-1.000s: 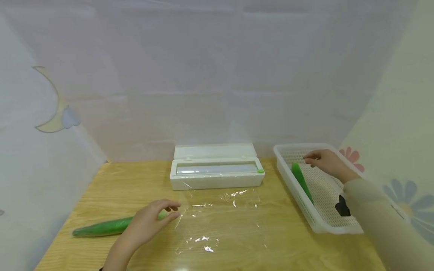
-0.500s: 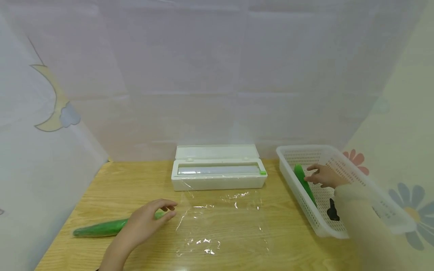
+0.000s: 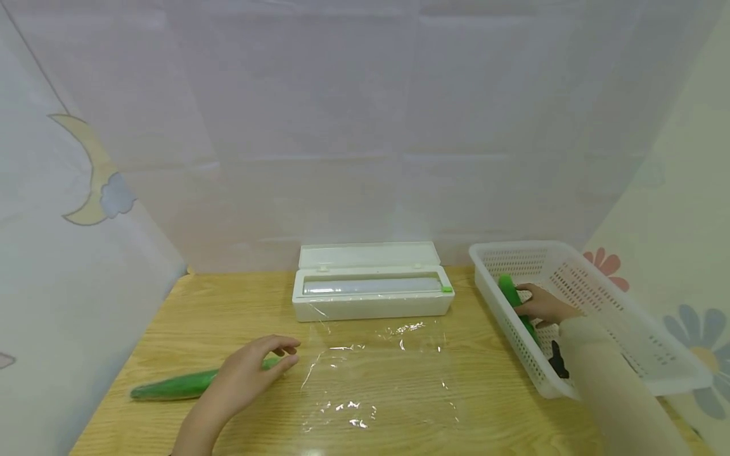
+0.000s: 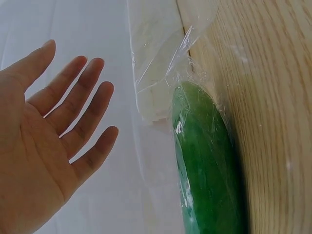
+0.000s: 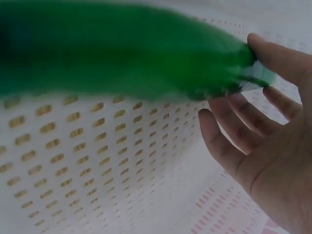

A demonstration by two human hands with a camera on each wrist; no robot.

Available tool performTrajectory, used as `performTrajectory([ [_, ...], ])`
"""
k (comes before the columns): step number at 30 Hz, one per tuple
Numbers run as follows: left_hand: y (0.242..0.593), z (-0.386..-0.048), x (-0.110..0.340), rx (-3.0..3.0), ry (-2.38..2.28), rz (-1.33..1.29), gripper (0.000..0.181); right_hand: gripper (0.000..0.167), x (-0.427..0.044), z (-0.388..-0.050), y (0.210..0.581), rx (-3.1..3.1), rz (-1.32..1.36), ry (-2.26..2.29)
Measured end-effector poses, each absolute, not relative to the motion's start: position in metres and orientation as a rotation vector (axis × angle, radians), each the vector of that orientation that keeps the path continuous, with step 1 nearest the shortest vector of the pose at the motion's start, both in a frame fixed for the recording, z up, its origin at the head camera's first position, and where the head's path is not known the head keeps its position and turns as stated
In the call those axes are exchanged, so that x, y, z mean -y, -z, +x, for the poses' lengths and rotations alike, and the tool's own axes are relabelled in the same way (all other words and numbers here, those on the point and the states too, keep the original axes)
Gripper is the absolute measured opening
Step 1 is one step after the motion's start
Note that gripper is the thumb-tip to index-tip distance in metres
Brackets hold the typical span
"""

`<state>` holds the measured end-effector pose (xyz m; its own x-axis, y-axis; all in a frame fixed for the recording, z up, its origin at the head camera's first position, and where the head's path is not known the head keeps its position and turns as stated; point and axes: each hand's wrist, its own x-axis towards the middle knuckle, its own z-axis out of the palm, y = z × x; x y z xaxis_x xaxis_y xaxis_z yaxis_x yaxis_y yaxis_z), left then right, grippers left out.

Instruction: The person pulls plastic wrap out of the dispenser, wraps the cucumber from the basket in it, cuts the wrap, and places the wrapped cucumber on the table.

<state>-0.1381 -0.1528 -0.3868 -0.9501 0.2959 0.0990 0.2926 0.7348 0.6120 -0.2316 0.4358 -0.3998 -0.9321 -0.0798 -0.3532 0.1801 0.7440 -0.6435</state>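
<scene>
In the head view my left hand [image 3: 245,377] hovers over the right part of a cucumber wrapped in clear film [image 3: 177,385], which lies on the table at left. The left wrist view shows the fingers of that hand [image 4: 53,126] spread and relaxed, apart from the wrapped cucumber [image 4: 207,161]. My right hand [image 3: 544,305] reaches into a white perforated basket [image 3: 604,313] and grips a second green cucumber [image 3: 506,288] there. Seen from the right wrist, the thumb and fingers lie on either side of one end of this cucumber [image 5: 122,53], which is blurred.
A white cling film box [image 3: 373,308] with its lid up stands at the table's back. From it a sheet of clear film [image 3: 393,380] runs forward over the wooden table [image 3: 228,297]. A black item [image 3: 557,361] shows beside the right sleeve. Fabric walls [image 3: 342,126] surround the table.
My right hand has lowered into the basket from above and taken hold of the cucumber there. The left hand has stayed nearly still. The head view has shifted slightly.
</scene>
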Motion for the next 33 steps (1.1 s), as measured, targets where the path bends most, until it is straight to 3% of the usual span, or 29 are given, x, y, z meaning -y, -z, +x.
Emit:
performTrajectory([
  [6, 0.390, -0.135, 0.155, -2.938, -1.001, 0.448, 0.014, 0.083, -0.431, -0.231, 0.397, -2.621, 0.040, 0.971],
  [14, 0.387, -0.135, 0.158, -2.951, -0.994, 0.450, 0.019, 0.076, -0.430, -0.230, 0.386, -2.809, -0.111, 0.895],
  [23, 0.386, -0.135, 0.157, -2.925, -1.001, 0.449, 0.026, 0.070, -0.426, -0.227, 0.350, -2.972, -0.295, 0.762],
  [33, 0.388, -0.133, 0.155, -2.886, -1.015, 0.448, 0.034, 0.074, -0.406, -0.215, 0.313, -3.044, -0.292, 0.668],
])
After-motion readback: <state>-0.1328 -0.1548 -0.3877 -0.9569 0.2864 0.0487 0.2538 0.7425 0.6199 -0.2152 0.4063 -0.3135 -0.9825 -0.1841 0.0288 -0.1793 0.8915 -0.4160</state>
